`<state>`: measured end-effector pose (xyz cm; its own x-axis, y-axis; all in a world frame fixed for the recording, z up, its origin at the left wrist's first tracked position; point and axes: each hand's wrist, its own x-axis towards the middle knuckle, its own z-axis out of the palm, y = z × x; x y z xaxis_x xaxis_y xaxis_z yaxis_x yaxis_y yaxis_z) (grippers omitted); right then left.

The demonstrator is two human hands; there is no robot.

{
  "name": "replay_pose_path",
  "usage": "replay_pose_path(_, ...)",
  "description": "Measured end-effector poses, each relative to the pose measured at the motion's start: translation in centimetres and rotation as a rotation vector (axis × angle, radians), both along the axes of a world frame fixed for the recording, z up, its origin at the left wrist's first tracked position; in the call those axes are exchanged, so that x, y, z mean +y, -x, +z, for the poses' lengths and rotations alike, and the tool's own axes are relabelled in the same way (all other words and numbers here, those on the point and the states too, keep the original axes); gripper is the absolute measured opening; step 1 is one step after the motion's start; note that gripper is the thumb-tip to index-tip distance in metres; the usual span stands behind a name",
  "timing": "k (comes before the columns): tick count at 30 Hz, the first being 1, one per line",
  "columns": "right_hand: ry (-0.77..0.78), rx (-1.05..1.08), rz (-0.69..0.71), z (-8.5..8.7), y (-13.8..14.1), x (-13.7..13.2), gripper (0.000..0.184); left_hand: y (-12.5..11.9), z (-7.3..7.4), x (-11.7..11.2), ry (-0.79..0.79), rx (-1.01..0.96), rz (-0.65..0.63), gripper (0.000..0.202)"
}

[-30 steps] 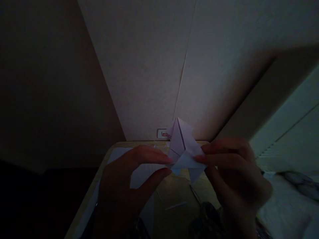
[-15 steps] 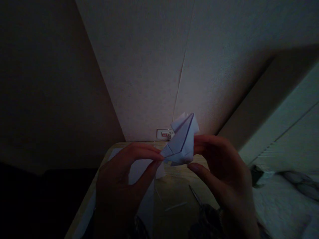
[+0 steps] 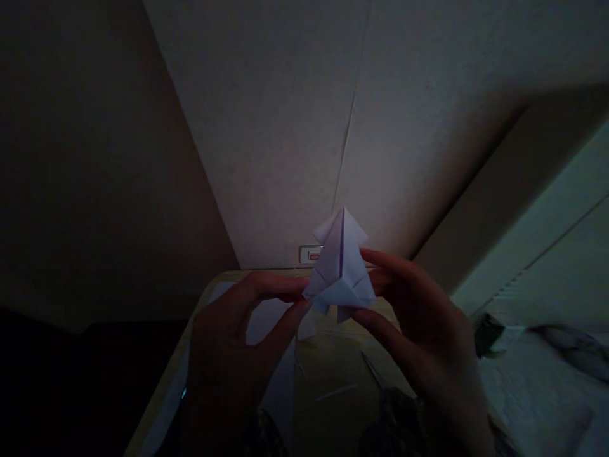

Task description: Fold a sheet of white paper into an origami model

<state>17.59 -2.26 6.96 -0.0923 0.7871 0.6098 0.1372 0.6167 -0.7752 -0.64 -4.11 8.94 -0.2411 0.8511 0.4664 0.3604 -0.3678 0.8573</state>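
Observation:
A white origami figure (image 3: 337,260) is held up above the table, its pointed end at the top and a creased ridge down its middle. Small flaps stick out at its sides and bottom. My left hand (image 3: 238,336) pinches its lower left corner between thumb and fingers. On the other side, my right hand (image 3: 428,330) grips the lower right part, with the thumb beneath and the fingers along the side edge. The fingertips behind the paper are partly hidden.
Below lies a wooden table (image 3: 328,355) with white paper sheets (image 3: 278,374), a thin paper strip (image 3: 336,392) and scissors (image 3: 373,370), their handles in shadow. A power strip (image 3: 309,255) sits by the wall (image 3: 285,158). The room is dim.
The origami figure has turned so its ridge stands nearly upright and faces me. My right thumb and fingers have closed on its right side; my left pinch stays at the left corner.

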Motion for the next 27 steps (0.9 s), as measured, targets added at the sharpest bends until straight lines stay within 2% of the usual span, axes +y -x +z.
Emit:
replay_pose_path(6,-0.055,-0.043,-0.102,-0.17,0.26,0.22,0.052,-0.1,-0.28,0.26,-0.009,-0.023,0.033,0.011)
replay_pose_path(13,-0.133,-0.105,-0.186,-0.48,0.32,0.03,0.045,0.06,-0.18,0.13,-0.011,0.057,0.015,0.012)
replay_pose_path(17,-0.14,-0.092,-0.191,-0.42,0.49,0.24,0.043,-0.03,-0.43,0.16,-0.052,0.053,0.06,0.013)
replay_pose_path(21,-0.145,-0.075,-0.189,-0.23,0.59,0.32,0.04,-0.05,-0.74,0.27,-0.075,0.049,0.051,0.013)
replay_pose_path(27,-0.148,-0.077,-0.195,-0.19,0.58,0.2,0.039,-0.14,-0.63,0.23,-0.086,0.057,0.086,0.015)
